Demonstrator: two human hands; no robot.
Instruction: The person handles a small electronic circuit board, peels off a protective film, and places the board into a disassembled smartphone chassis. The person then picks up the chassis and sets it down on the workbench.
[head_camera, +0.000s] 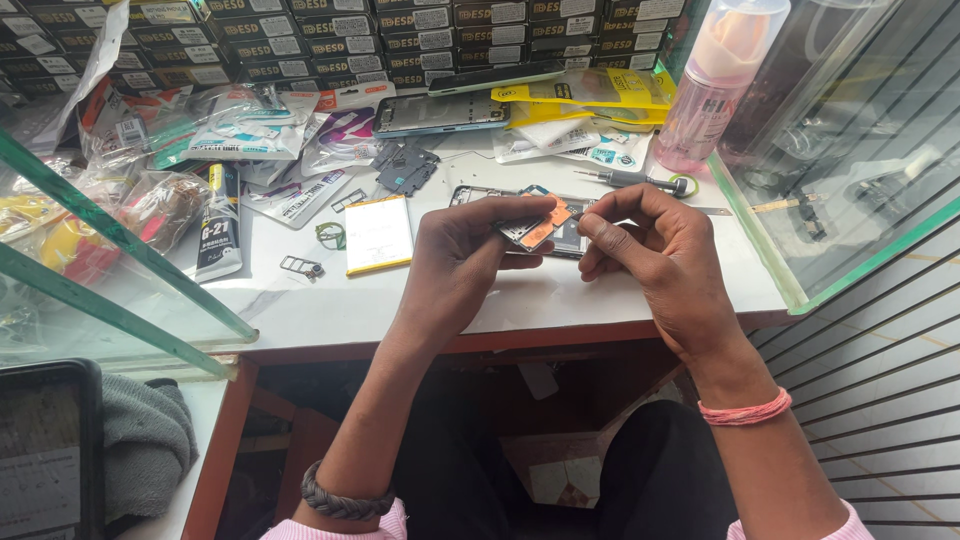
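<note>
Hands (560, 250) both pinched on small orange-taped part (540, 226), its underside and phone frame (480, 194) partly hidden.

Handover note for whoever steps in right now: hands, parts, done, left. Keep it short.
Left hand: pinching a small board with an orange patch above the opened phone frame.
Right hand: fingertips on the same board's right edge; no tool in it.
Parts: phone frame lies on the white table, back off. Loose battery to its left. Screwdriver behind the right hand. Glue tube far left.
Done: phone opened, battery out, board lifted.
Left: board not seated; phone still apart.
</note>
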